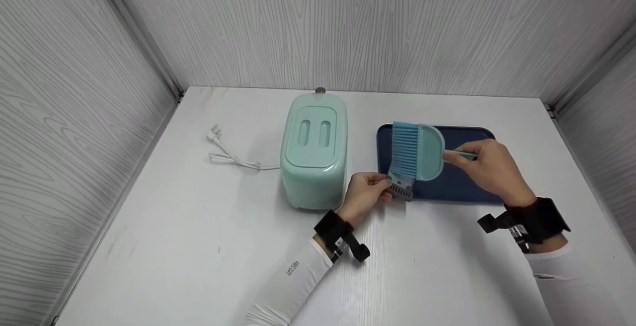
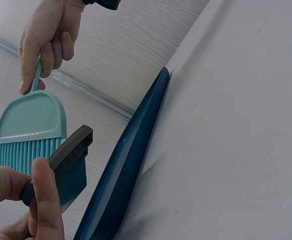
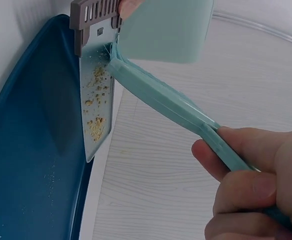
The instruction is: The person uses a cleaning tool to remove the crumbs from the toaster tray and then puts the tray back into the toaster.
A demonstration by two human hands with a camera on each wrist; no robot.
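Observation:
My right hand (image 1: 492,167) grips the thin handle of a mint-green brush (image 1: 430,152) with blue bristles. Between the thumb and fingers of my left hand (image 1: 365,194) is the grey slotted end of a metal crumb tray (image 1: 401,188), held over the left part of a dark blue tray (image 1: 459,189). In the right wrist view the crumb tray is steeply tilted, and yellow-brown crumbs (image 3: 96,129) lie on its face. The bristles meet it close to the slotted end. A few pale specks show on the blue tray.
Left of the blue tray stands a mint-green toaster (image 1: 314,187) with a lid (image 1: 314,157) on top. Its white cord and plug (image 1: 214,134) lie on the white table (image 1: 198,246) to the left. Wood-grain panels (image 1: 348,28) enclose the back and sides.

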